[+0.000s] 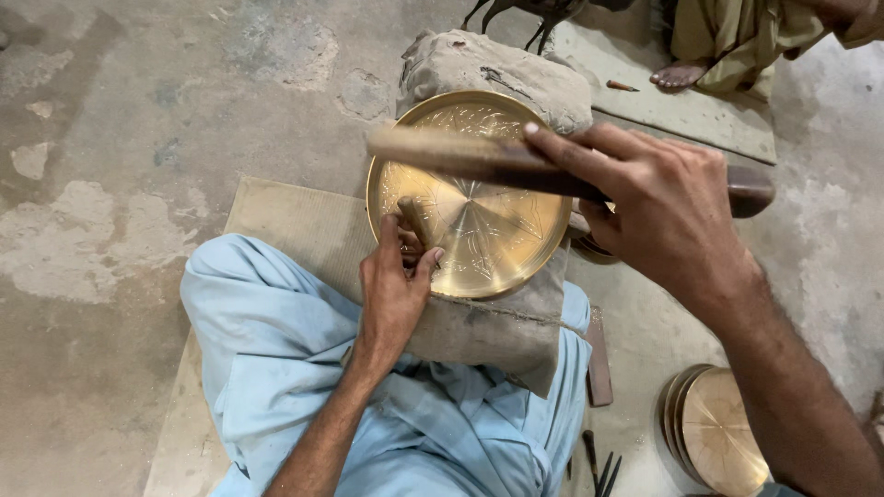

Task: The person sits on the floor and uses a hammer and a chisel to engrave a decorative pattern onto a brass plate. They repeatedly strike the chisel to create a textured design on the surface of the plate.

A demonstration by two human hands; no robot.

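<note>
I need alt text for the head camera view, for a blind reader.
A left hand holds a small chisel on an engraved brass plate resting on a sandbag, while the right hand holds a wooden stick above it.

The plate (470,198) lies on the sandbag (497,322), under the left hand's fingers (405,253); the hammer (479,161) crosses above it in the right hand's fingers (589,147); stacked plates (718,433) lie on the floor (110,138), right of them.

A floor-level metal craft workshop — the worker sits on a mat (276,221) over a rough, patched concrete floor (110,184). An engraved brass plate (470,198) rests on a worn sandbag (497,69), more plates (718,428) are stacked nearby, and chisels (600,469) lie loose.
</note>
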